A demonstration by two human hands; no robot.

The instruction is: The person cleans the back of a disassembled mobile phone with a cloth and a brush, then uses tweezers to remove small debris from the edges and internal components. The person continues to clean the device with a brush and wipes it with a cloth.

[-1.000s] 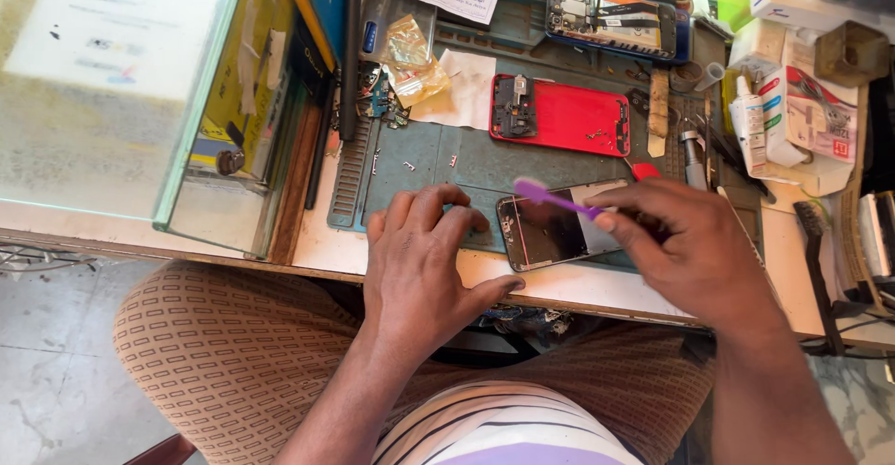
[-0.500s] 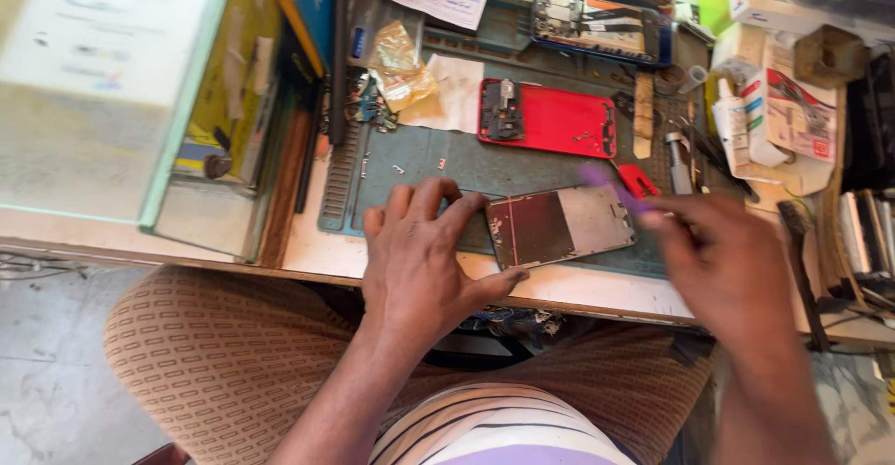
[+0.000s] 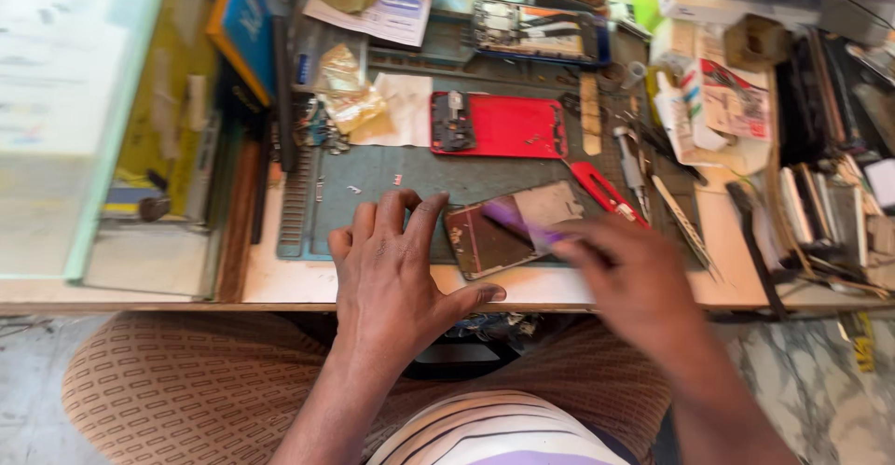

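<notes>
A phone screen panel (image 3: 508, 230) lies face up on the green work mat (image 3: 392, 180) near the bench's front edge. My left hand (image 3: 396, 274) rests flat on the mat with fingers spread, the thumb against the panel's lower left corner. My right hand (image 3: 629, 283), blurred by motion, grips a purple plastic pry tool (image 3: 522, 221) whose tip lies across the panel. A red phone back shell (image 3: 499, 124) lies further back on the mat.
An opened blue-framed phone body (image 3: 541, 31) sits at the mat's back. Red-handled tool (image 3: 606, 190), screwdrivers and tweezers (image 3: 653, 171) lie to the right. Boxes and bottles (image 3: 713, 101) crowd the right side, a glass case (image 3: 84, 120) the left. Foil packets (image 3: 350, 97) lie back left.
My right hand pulled away to the right of the panel, then came back with the purple tool laid across it. The left hand stayed pressed beside the panel, which shifted slightly.
</notes>
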